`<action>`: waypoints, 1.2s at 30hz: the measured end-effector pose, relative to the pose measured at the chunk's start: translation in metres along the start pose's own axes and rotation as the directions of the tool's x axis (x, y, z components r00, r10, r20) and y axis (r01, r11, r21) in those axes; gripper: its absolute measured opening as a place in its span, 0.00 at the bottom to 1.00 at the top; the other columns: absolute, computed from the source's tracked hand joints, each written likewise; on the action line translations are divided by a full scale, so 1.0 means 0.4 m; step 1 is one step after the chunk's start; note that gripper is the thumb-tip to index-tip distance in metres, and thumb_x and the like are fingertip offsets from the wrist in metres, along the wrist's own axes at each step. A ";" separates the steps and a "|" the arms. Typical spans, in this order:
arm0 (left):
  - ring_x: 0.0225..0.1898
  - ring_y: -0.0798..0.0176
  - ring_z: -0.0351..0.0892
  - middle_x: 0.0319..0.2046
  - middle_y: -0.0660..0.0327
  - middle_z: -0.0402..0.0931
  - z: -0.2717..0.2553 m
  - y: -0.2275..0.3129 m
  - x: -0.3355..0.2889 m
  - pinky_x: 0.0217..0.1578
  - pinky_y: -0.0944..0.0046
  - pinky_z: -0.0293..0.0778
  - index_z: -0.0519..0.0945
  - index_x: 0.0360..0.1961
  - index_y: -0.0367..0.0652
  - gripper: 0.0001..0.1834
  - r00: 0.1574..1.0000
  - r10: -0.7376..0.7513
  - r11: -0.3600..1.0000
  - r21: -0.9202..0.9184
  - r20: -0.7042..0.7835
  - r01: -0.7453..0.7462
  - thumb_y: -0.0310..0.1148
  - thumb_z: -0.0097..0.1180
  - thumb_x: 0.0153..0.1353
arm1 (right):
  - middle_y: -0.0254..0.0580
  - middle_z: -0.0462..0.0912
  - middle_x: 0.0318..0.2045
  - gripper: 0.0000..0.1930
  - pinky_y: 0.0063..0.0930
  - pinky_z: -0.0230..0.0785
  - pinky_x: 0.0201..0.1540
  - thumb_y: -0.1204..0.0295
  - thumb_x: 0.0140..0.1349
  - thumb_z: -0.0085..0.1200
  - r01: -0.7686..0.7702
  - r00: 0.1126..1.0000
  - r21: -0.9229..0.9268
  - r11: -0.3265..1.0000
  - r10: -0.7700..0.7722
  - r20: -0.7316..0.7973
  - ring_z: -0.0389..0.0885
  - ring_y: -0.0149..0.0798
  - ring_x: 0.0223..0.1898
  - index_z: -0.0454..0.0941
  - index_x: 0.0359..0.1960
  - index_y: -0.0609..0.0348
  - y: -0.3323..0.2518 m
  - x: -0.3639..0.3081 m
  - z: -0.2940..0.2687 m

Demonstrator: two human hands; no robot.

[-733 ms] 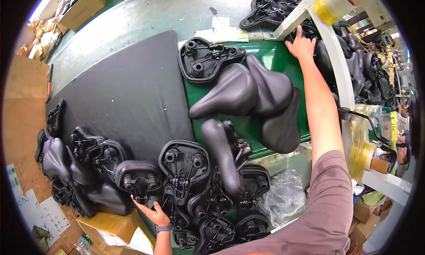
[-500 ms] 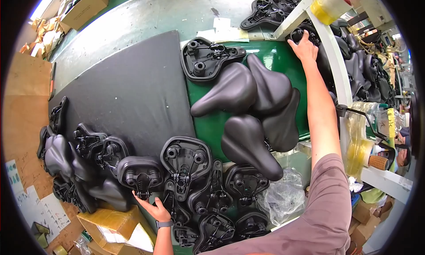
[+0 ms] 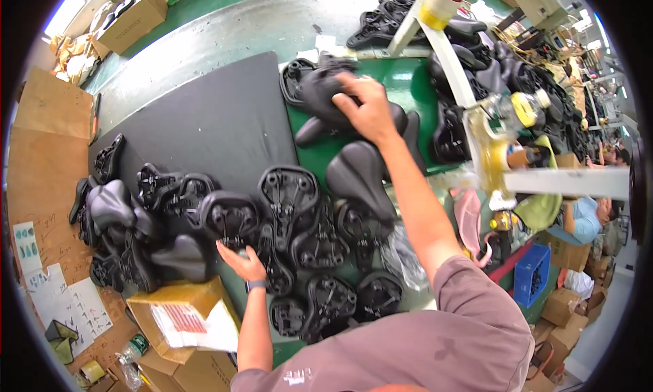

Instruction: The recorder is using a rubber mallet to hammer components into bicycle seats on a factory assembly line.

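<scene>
My right hand is closed on a black bicycle saddle, blurred by motion, above other saddles at the far side of the green table top. Partly behind it lies an upturned saddle. Toward me, a smooth black saddle rests top side up beside my right forearm. My left hand has its fingers stretched out and thumb apart, at the near end of an upturned saddle whose underside shows. Whether the fingertips touch it, I cannot tell.
A black mat covers the table's left part. Several upturned saddles lie between my arms, and a saddle pile sits at the left. An open cardboard box stands near left. A white frame post rises at right.
My right hand has swung left from beside the frame post to the saddles on the green top, bringing a saddle. The view has shifted; my left hand stays by the same upturned saddle.
</scene>
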State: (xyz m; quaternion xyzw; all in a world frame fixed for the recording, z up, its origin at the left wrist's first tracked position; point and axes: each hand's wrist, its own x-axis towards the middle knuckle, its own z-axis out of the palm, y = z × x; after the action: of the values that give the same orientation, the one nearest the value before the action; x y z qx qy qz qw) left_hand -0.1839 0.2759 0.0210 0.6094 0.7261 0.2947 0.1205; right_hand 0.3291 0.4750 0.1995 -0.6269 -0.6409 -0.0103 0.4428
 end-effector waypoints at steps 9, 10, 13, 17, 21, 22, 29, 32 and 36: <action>0.71 0.31 0.72 0.71 0.36 0.73 -0.058 0.021 -0.005 0.74 0.35 0.69 0.78 0.61 0.32 0.35 0.989 0.085 0.991 0.115 -0.121 -0.071 0.51 0.75 0.69 | 0.71 0.76 0.71 0.64 0.61 0.72 0.75 0.43 0.55 0.81 -0.646 0.581 -0.379 0.663 0.749 0.320 0.76 0.70 0.73 0.57 0.87 0.57 -0.174 -0.623 -0.099; 0.70 0.30 0.73 0.69 0.37 0.74 -0.053 0.033 0.016 0.73 0.35 0.70 0.79 0.59 0.33 0.34 0.995 0.048 0.997 0.066 -0.085 -0.043 0.53 0.74 0.69 | 0.69 0.78 0.70 0.69 0.64 0.71 0.75 0.41 0.53 0.82 -0.518 0.643 -0.487 0.703 0.696 0.321 0.77 0.70 0.72 0.51 0.90 0.54 -0.180 -0.696 -0.092; 0.67 0.29 0.76 0.65 0.38 0.76 -0.042 -0.019 0.051 0.68 0.35 0.73 0.80 0.56 0.34 0.32 0.992 0.029 0.998 0.065 -0.123 -0.021 0.56 0.72 0.72 | 0.66 0.81 0.67 0.72 0.65 0.74 0.71 0.40 0.53 0.81 -0.432 0.543 -0.664 0.610 0.764 0.349 0.83 0.69 0.66 0.46 0.91 0.52 -0.264 -0.648 -0.075; 0.66 0.30 0.80 0.64 0.35 0.78 -0.035 -0.088 0.114 0.64 0.35 0.77 0.80 0.58 0.34 0.36 0.946 -0.230 0.968 -0.041 0.230 0.246 0.63 0.64 0.76 | 0.70 0.89 0.59 0.63 0.59 0.81 0.64 0.43 0.60 0.77 -0.472 0.598 -0.547 0.691 0.707 0.377 0.90 0.67 0.61 0.52 0.89 0.54 -0.224 -0.601 -0.064; 0.68 0.27 0.79 0.66 0.33 0.78 -0.085 -0.141 0.095 0.68 0.34 0.76 0.79 0.63 0.32 0.40 0.922 -0.241 0.969 0.025 0.302 0.246 0.65 0.59 0.78 | 0.59 0.92 0.51 0.57 0.45 0.87 0.41 0.49 0.62 0.79 -0.661 0.694 -0.079 0.746 0.648 0.313 0.94 0.52 0.35 0.59 0.86 0.60 -0.323 -0.586 -0.129; 0.69 0.27 0.78 0.67 0.32 0.77 -0.108 -0.170 0.076 0.69 0.34 0.76 0.78 0.64 0.33 0.41 0.906 -0.275 0.960 0.047 0.323 0.275 0.67 0.58 0.78 | 0.49 0.90 0.44 0.48 0.35 0.84 0.29 0.55 0.69 0.76 -0.860 0.510 0.256 0.443 0.717 0.474 0.87 0.41 0.24 0.64 0.84 0.63 -0.405 -0.586 -0.163; 0.70 0.24 0.78 0.70 0.29 0.74 -0.270 -0.250 -0.013 0.70 0.33 0.75 0.75 0.72 0.40 0.44 0.709 -0.380 0.914 0.124 0.594 0.386 0.70 0.53 0.77 | 0.46 0.87 0.41 0.15 0.36 0.86 0.29 0.70 0.79 0.65 -0.893 0.439 0.425 0.150 0.503 0.744 0.90 0.44 0.31 0.78 0.60 0.60 -0.615 -0.574 -0.101; 0.69 0.21 0.78 0.69 0.25 0.73 -0.309 -0.261 -0.033 0.71 0.34 0.75 0.74 0.73 0.39 0.45 0.675 -0.369 0.919 0.144 0.639 0.366 0.71 0.52 0.77 | 0.48 0.87 0.41 0.15 0.39 0.88 0.31 0.69 0.79 0.65 -0.878 0.370 0.458 -0.139 0.409 0.834 0.90 0.47 0.32 0.77 0.58 0.63 -0.656 -0.491 0.124; 0.72 0.20 0.75 0.71 0.21 0.73 -0.323 -0.359 -0.062 0.74 0.36 0.72 0.73 0.73 0.34 0.47 0.592 -0.269 0.934 0.057 0.760 0.352 0.72 0.49 0.79 | 0.50 0.85 0.44 0.17 0.46 0.91 0.37 0.65 0.83 0.61 -0.883 0.255 0.407 -0.235 0.489 0.834 0.89 0.49 0.36 0.74 0.64 0.60 -0.700 -0.465 0.489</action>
State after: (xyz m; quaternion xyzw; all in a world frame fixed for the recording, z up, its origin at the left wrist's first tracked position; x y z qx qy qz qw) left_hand -0.3642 0.2038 0.0371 0.5330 0.6883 0.0237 0.4915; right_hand -0.0401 0.3785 0.1246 -0.5100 -0.1013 0.7070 0.4793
